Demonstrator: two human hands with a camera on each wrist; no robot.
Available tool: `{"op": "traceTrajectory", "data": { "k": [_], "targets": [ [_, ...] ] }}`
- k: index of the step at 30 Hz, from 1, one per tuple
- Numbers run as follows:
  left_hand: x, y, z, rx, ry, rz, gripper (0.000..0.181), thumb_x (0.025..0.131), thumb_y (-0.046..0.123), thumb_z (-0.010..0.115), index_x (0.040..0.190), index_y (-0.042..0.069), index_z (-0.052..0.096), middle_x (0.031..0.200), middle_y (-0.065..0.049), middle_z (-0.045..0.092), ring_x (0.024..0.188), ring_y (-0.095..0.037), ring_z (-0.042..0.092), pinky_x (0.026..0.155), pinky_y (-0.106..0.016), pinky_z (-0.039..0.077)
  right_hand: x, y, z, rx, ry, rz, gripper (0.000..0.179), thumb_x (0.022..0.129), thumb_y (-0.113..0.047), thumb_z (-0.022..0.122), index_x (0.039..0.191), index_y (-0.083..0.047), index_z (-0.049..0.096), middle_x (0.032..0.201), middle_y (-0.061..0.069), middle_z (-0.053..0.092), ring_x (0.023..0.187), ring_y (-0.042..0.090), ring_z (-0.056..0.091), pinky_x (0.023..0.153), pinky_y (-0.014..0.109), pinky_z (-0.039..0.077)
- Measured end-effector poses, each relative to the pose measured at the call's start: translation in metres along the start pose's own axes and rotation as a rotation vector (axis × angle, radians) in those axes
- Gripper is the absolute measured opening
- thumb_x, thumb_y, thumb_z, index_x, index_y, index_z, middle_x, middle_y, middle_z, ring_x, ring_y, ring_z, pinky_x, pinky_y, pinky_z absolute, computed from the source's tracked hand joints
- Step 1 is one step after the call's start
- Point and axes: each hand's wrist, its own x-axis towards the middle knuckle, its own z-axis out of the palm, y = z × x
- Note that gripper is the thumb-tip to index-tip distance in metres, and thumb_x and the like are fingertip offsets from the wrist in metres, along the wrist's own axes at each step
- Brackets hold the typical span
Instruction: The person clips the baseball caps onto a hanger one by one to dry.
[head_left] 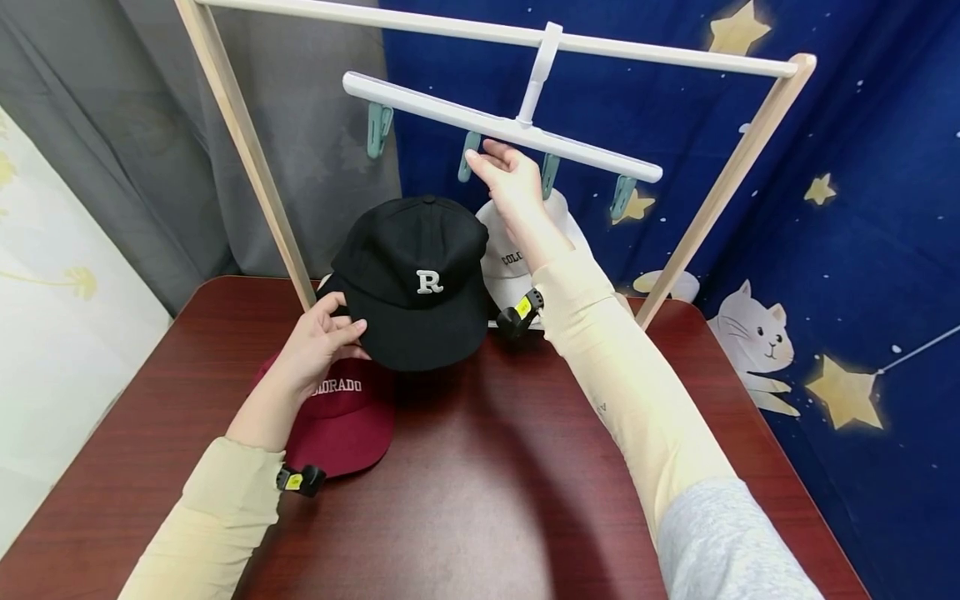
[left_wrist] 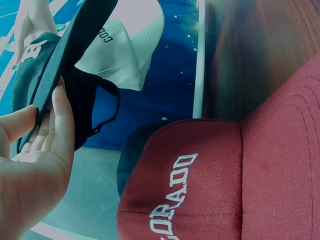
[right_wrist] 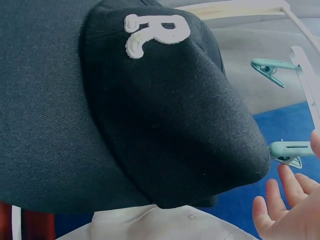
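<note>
A black cap [head_left: 427, 275] with a white letter R hangs tilted in the air, its brim pinched at the left side between the thumb and fingers of my left hand [head_left: 321, 342]. Above it, my right hand [head_left: 513, 179] pinches a teal clip [head_left: 468, 157] on a white hanger [head_left: 442, 108], thumb in front and fingers behind. The cap's crown is right by that clip's tip in the right wrist view. Below my left hand lies a maroon cap [head_left: 348, 425] with COLORADO lettering, partly hidden. Behind my right wrist shows a white cap [head_left: 502, 242].
The hanger hooks over the top rail [head_left: 667, 57] of a wooden rack. More teal clips, such as the left one [head_left: 378, 129], hang along it. The rack's posts [head_left: 723, 192] flank the caps on a reddish-brown table [head_left: 480, 500]. Grey and blue star-patterned curtains [head_left: 885, 250] stand behind.
</note>
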Motion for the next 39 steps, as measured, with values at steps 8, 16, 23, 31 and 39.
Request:
{"op": "traceTrajectory", "data": {
  "k": [8,16,23,31,39],
  "targets": [
    [-0.0015,0.0002,0.0001,-0.011,0.003,0.003,0.017,0.095,-0.006,0.052,0.109,0.002,0.044,0.087,-0.008,0.07,0.068,-0.018,0.068,0.066,-0.031,0.056,0.0018,0.0021,0.0004,-0.056,0.015,-0.015,0.041,0.094,-0.024,0.063,0.132,-0.008,0.057,0.121,0.007,0.063,0.11,0.023,0.057,0.076,0.022,0.042],
    [-0.0021,-0.001,0.0003,-0.011,0.003,0.007,0.017,0.095,-0.006,0.051,0.109,0.003,0.045,0.087,-0.007,0.07,0.068,-0.018,0.068,0.066,-0.031,0.056,0.0015,0.0016,-0.0007,-0.093,0.003,-0.026,0.041,0.095,-0.023,0.061,0.133,-0.006,0.055,0.12,0.007,0.061,0.104,0.024,0.056,0.082,0.023,0.044],
    [-0.0024,-0.0009,0.0021,-0.01,0.005,0.012,0.017,0.095,-0.005,0.052,0.109,0.002,0.044,0.087,-0.007,0.07,0.067,-0.018,0.068,0.066,-0.031,0.056,0.0012,0.0014,-0.0016,-0.089,-0.006,-0.031,0.04,0.095,-0.021,0.062,0.13,-0.004,0.056,0.12,0.007,0.061,0.1,0.022,0.056,0.09,0.025,0.043],
    [-0.0028,-0.0022,0.0036,-0.029,0.005,0.025,0.017,0.095,-0.006,0.051,0.108,0.004,0.044,0.089,-0.008,0.07,0.069,-0.018,0.068,0.066,-0.031,0.056,-0.0019,0.0023,-0.0009,-0.051,0.008,-0.038,0.028,0.092,-0.017,0.066,0.115,-0.001,0.063,0.099,0.004,0.065,0.096,0.025,0.058,0.087,0.026,0.045],
    [-0.0029,-0.0031,0.0053,-0.051,0.005,0.035,0.017,0.095,-0.007,0.05,0.107,0.004,0.044,0.089,-0.007,0.07,0.069,-0.018,0.067,0.065,-0.031,0.056,-0.0023,0.0002,-0.0007,-0.048,0.04,-0.031,0.022,0.09,-0.015,0.069,0.106,-0.001,0.064,0.087,0.002,0.065,0.092,0.026,0.059,0.083,0.024,0.046]
  ]
}}
